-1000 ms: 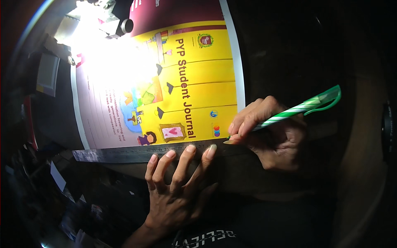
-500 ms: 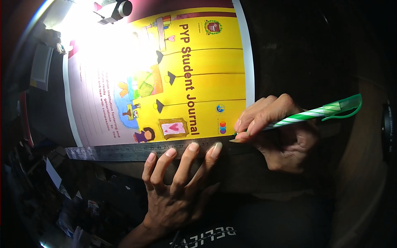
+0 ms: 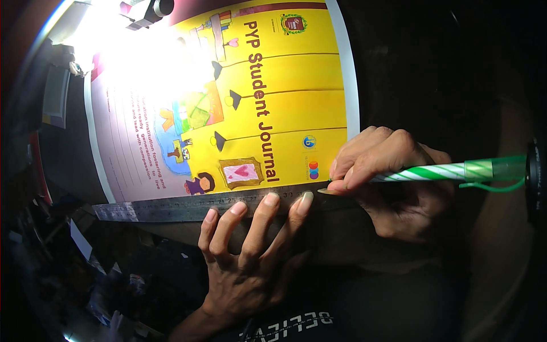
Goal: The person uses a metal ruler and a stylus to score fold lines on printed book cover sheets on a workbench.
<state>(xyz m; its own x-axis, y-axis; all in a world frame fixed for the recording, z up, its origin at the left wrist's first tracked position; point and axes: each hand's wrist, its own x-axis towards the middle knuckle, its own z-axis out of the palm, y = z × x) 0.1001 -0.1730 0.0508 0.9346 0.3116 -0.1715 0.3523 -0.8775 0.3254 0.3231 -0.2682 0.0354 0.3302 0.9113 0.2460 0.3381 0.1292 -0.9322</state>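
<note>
Pen [image 3: 433, 172] and steel ruler [image 3: 154, 213] at the near edge of a bright printed sheet [image 3: 307, 114]

The printed sheet lies flat on a dark table [image 3: 433, 74], its near edge running along the steel ruler. Most of its face is strong yellow, with a pale lilac panel [image 3: 117, 131] on the left, a maroon band across the far part and a white margin down each side. Large maroon lettering [image 3: 259, 102] runs sideways down the yellow. Around it are three drawn hanging lamps [image 3: 235, 100] on thin lines, a gold-framed pink heart [image 3: 242, 172], a figure in purple [image 3: 199, 183] and a crest [image 3: 293, 24] ringed in green. White glare [image 3: 145, 57] washes out the sheet's far left part.

The ruler is grey and marked with dark graduations; its right end is lost in shadow.

The left hand [image 3: 239, 279] has its grip spread wide, grasping nothing, four fingertips resting on the ruler. The right hand [image 3: 393, 199] has its grip pinched around the pen, just beside the sheet's near right corner. The pen is white with slanting green stripes, and a clear green cap with a curved clip sits on its rear end. Its tip points left, mostly hidden by the fingers; whether it touches the paper cannot be told.
</note>
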